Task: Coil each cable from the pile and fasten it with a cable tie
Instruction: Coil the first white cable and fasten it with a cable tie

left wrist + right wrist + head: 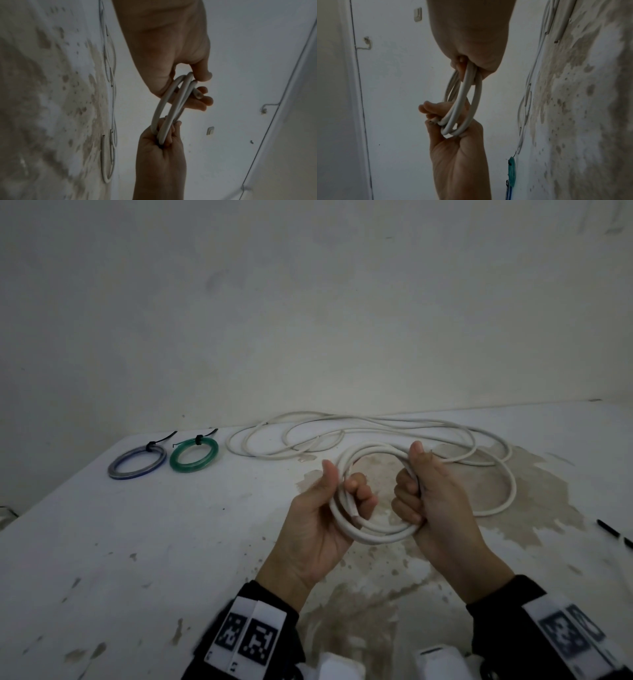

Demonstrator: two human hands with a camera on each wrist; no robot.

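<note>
A thick, smooth white round cable [371, 537] is held above the stained, blotchy white worktop [137, 542], partly wound into a small ring of several turns. The left hand [329, 518] grasps the ring's left side with fingers curled round the turns and thumb up; the cut end pokes out beside those fingers. The right hand [431, 501] is clenched round the ring's right side. The uncoiled length lies in loose loops behind. Further left lie a blue flat coil [137, 462] and a green translucent coil [194, 455], each cinched with a black tie.
</note>
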